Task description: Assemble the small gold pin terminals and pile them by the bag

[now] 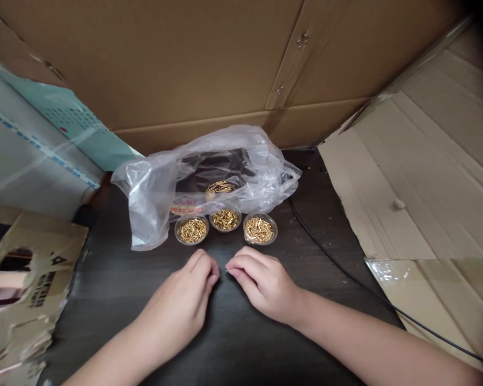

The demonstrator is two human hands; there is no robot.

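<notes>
My right hand pinches a small gold-coloured metal pin between thumb and forefinger. Facing it across a narrow gap, my left hand is closed with fingers curled; whatever may be in it is hidden. Just beyond both hands stand three small clear cups of short gold-coloured metal pieces: a left cup, a middle cup and a right cup. Behind them, longer gold-coloured pins lie in a pile within a clear plastic bag.
A dark table lies under everything. Cardboard walls rise at the back and on the right. A torn cardboard box stands at the left. A black cable crosses the table's right side.
</notes>
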